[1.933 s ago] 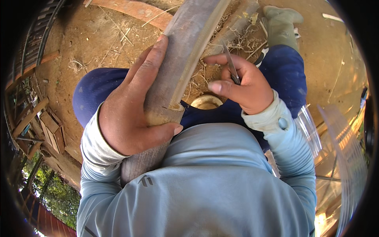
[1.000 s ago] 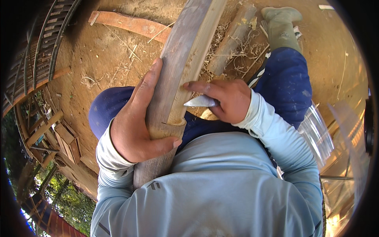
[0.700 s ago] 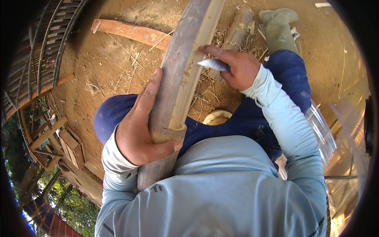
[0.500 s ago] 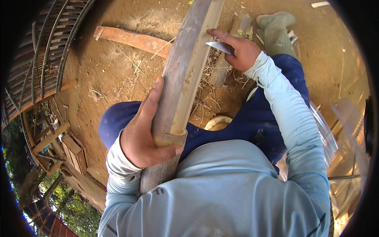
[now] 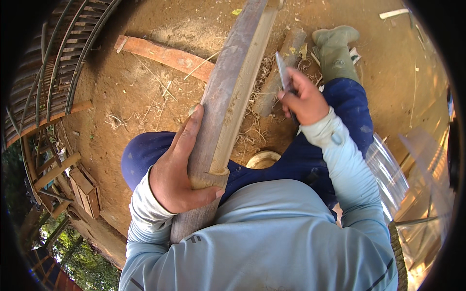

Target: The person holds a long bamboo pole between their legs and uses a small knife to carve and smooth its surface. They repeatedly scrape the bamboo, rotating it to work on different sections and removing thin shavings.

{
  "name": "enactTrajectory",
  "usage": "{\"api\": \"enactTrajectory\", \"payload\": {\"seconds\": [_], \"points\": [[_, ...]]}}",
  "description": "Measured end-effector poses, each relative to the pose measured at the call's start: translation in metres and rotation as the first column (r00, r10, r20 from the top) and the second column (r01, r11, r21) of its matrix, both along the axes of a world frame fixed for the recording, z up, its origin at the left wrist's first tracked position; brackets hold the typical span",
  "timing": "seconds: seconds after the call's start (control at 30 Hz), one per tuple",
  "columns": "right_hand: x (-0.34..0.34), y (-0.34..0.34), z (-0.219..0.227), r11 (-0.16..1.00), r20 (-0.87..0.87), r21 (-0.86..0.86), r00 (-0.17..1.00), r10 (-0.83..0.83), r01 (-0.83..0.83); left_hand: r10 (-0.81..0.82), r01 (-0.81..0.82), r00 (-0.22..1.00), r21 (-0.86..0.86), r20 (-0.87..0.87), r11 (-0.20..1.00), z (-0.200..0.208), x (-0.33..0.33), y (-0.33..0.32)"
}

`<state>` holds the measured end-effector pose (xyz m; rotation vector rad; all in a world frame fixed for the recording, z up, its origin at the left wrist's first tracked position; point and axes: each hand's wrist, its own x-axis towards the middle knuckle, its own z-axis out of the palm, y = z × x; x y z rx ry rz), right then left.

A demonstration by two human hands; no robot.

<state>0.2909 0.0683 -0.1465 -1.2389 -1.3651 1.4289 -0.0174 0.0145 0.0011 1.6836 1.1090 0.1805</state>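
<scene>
A thick bamboo pole (image 5: 225, 97) slants from my lap up past the top edge of the view. Its right side is cut open along a pale lengthwise strip that ends at a ring-like joint near my body. My left hand (image 5: 182, 167) is wrapped round the pole's near end, thumb across the joint. To the right of the pole, apart from it, my right hand (image 5: 306, 97) grips a knife (image 5: 282, 72) with its blade pointing up and away from me. The knife's handle is mostly hidden in my fingers, and the hand is slightly blurred.
A reddish wooden plank (image 5: 165, 56) lies on the dirt floor left of the pole. A short log (image 5: 279, 80) rests among shavings between pole and boot (image 5: 337, 53). Slatted bamboo furniture (image 5: 80, 53) stands at far left; clear plastic sheeting (image 5: 386, 169) is at right.
My right hand has drawn back from the pole toward me and to the right, and the knife's blade has turned from pointing left to pointing up. My left hand keeps its hold.
</scene>
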Motion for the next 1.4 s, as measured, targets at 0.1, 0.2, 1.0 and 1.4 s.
{"api": "enactTrajectory", "payload": {"seconds": [0.1,0.2,1.0,1.4], "points": [[-0.014,-0.02,0.057,0.954,0.386,-0.025,0.877,0.286,-0.3,0.027,-0.028,1.0,-0.019,-0.007,0.999,0.002,0.003,-0.002],[-0.025,-0.026,0.043,0.86,0.502,0.188,0.799,0.331,-0.474,0.054,-0.055,0.998,-0.044,-0.018,0.998,0.006,0.008,-0.001],[0.055,0.097,-0.042,0.914,-0.143,-0.378,0.967,-0.212,0.145,0.156,-0.152,0.987,-0.07,0.046,0.986,-0.003,-0.004,0.005],[0.028,0.02,0.006,0.945,0.046,-0.316,0.996,-0.074,0.085,0.345,-0.233,0.919,-0.442,0.191,0.866,-0.033,0.001,0.021]]}}
